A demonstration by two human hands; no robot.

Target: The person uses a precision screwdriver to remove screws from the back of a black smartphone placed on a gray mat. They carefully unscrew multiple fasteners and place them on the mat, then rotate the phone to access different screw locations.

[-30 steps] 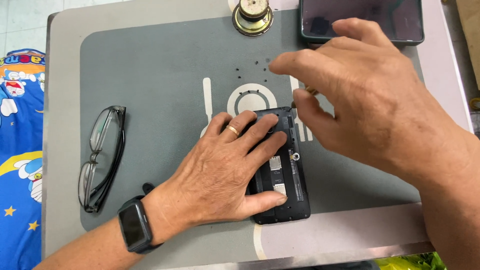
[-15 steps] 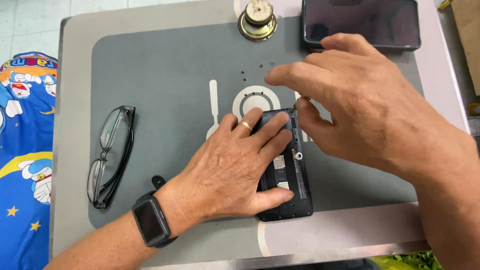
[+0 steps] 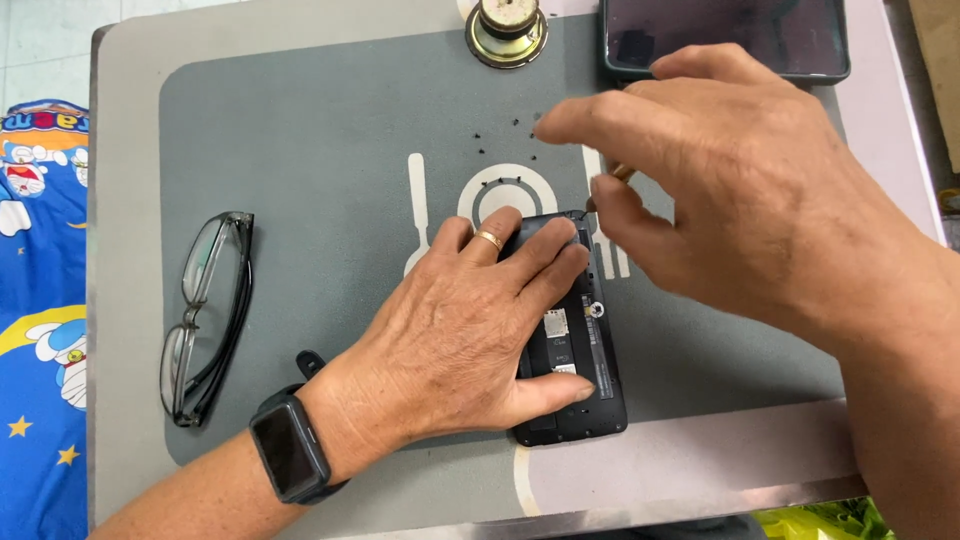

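A black phone with its back cover off (image 3: 576,345) lies on a grey work mat (image 3: 330,180), its inner parts showing. My left hand (image 3: 470,330) lies flat over the phone's left side and pins it down; a gold ring sits on one finger and a dark smartwatch (image 3: 288,458) on the wrist. My right hand (image 3: 730,190) hovers at the phone's top right corner, with thumb and fingers pinching a thin tool (image 3: 615,178) whose tip meets the phone's upper edge. Several tiny black screws (image 3: 505,130) lie scattered on the mat just beyond the phone.
Folded black glasses (image 3: 205,315) lie at the mat's left. A small round brass-coloured speaker (image 3: 507,30) sits at the far edge, beside a dark phone or tablet (image 3: 725,35), screen up. Blue cartoon-print cloth (image 3: 40,310) lies left of the table.
The view has shifted slightly, so everything sits further right in the frame. My right hand stays at the phone's top corner with the tool; my left hand keeps pressing the phone down.
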